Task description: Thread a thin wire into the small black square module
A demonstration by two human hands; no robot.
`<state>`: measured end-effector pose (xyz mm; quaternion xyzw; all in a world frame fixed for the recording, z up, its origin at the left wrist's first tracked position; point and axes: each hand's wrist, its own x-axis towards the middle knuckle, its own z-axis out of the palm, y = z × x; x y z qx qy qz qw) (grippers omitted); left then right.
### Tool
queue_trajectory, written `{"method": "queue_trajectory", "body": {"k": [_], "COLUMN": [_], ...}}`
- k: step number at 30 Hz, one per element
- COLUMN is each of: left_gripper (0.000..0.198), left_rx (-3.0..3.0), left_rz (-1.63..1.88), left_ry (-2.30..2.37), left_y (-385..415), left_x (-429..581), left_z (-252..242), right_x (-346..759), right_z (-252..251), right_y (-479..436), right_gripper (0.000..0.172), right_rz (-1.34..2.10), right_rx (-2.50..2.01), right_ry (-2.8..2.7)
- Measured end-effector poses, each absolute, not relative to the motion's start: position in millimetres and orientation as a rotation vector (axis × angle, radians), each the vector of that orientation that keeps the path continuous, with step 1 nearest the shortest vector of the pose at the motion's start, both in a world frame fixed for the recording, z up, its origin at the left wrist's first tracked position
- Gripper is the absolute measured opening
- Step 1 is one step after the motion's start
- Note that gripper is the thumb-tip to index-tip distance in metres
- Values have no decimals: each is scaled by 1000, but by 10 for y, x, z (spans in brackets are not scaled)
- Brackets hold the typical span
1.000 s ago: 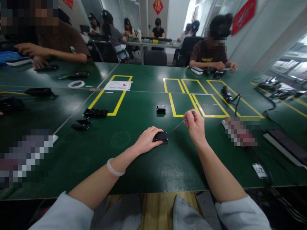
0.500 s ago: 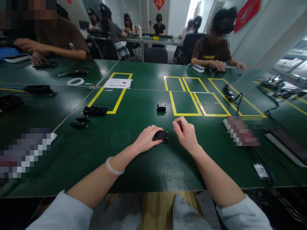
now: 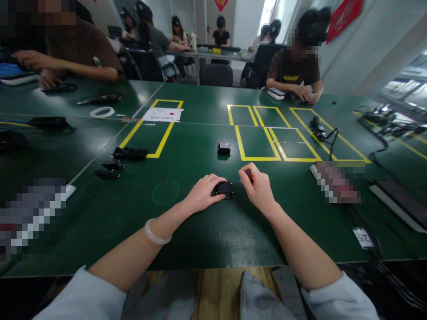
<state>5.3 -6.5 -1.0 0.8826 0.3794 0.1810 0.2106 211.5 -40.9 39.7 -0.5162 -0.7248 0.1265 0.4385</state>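
A small black box-shaped part (image 3: 226, 189) lies on the green table in front of me, metal bits showing at its right end. Thumb and fingers of my left hand (image 3: 203, 193) grip it from the left side. My right hand (image 3: 259, 188) is closed in a fist around a small screwdriver (image 3: 248, 172) with a dark purple handle. Its thin shaft points left and down to the right end of the part; whether the tip touches is too small to tell. A similar black part (image 3: 223, 149) sits just beyond my hands.
Several black pieces (image 3: 130, 153) lie to the left by a yellow tape outline holding a paper sheet (image 3: 163, 114). More tape outlines (image 3: 260, 158) are at the right, with a black device (image 3: 318, 128) and cables. A white ring (image 3: 102, 112) lies far left. Co-workers sit opposite.
My hands keep nearly the same pose on the black part and the screwdriver. The camera view has shifted slightly. Across the table on the right, a co-worker's outstretched hand has drawn inward.
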Motion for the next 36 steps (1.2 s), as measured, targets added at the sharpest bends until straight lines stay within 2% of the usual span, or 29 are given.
{"method": "queue_trajectory", "body": {"k": [8,18,29,36], "left_gripper": [38,39,39,39], "left_rx": [2450,2462,2456,2463], "left_rz": [494,496,508,496], "left_ry": [1059,1055,1038,1047], "left_y": [-71,-55,-48,-42], "left_x": [68,64,67,60], "left_z": [10,-13,-13,-23], "right_x": [2107,2090,2016,2039], "right_z": [394,469,489,529], "right_y": [-417,-419,-428,-429], "right_gripper": [24,40,39,31], "right_rz": [120,-221,-122,-97], "right_rx": [-1361,-1496,-1496,-1510], "right_ry": [-1870,-2014,-2052,-2081]}}
